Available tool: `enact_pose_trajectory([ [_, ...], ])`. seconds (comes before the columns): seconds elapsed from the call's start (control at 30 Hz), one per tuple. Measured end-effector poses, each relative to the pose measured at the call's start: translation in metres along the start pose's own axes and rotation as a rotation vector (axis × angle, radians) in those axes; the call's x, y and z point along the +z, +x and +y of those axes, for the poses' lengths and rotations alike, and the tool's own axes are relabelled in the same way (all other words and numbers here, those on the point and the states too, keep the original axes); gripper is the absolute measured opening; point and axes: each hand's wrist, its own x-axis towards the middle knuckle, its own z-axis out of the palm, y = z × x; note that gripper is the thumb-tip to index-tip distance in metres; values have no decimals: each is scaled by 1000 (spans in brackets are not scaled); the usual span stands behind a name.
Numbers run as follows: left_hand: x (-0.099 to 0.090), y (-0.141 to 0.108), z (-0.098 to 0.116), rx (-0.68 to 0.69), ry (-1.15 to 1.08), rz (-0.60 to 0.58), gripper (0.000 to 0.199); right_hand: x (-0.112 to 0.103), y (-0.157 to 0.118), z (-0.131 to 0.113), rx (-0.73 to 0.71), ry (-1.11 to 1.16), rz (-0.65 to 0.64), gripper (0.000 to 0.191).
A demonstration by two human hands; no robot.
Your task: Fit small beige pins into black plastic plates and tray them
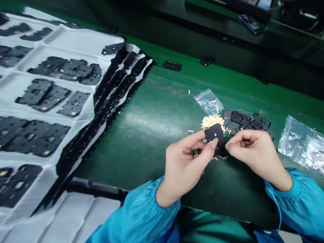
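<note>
My left hand (188, 160) grips a flat black plastic plate (218, 133) with small cut-outs, thumb on its face and fingers behind. Close to the plate's right edge is my right hand (253, 152), its thumb and index finger pinched together. Whatever lies in that pinch, if anything, is too small to make out. Just behind the held plate sits a pile of small pale strips (211, 121), with a few more scattered below it. A heap of similar black plates (246, 119) lies behind my right hand.
On the left, stacked white-lined trays (76, 40) hold many black plates in compartments. A small clear zip bag (209, 101) lies behind the strips, and a larger clear bag (301, 145) at the right. One loose black plate (172, 65) and a phone (251, 24) are farther back.
</note>
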Motion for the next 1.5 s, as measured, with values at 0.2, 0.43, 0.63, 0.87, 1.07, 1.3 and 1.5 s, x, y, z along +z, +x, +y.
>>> enact_pose_trajectory([
  [0.2, -3, 5, 4, -160, -150, -70, 18, -1, -1, 1, -20, -29, -36, 10],
  [0.43, -5, 7, 4, -208, -154, -77, 17, -1, -3, 1, -97, -93, -30, 10],
  [0.63, -4, 6, 1, -156, -128, -82, 20, -1, -3, 2, -156, -163, 16, 11],
  [0.87, -6, 7, 3, -142, -153, -87, 19, -1, 2, 7, -132, -179, 26, 5],
  [1.07, -11, 8, 1, -189, -211, -51, 21, -11, 10, 0, -27, 39, -96, 14],
  [1.3, -10, 8, -2, -175, -256, -77, 20, -12, 6, -1, 13, 36, -203, 21],
  [1.5, -11, 6, -2, -145, -283, -82, 21, -4, 2, 4, 9, 79, -277, 23],
])
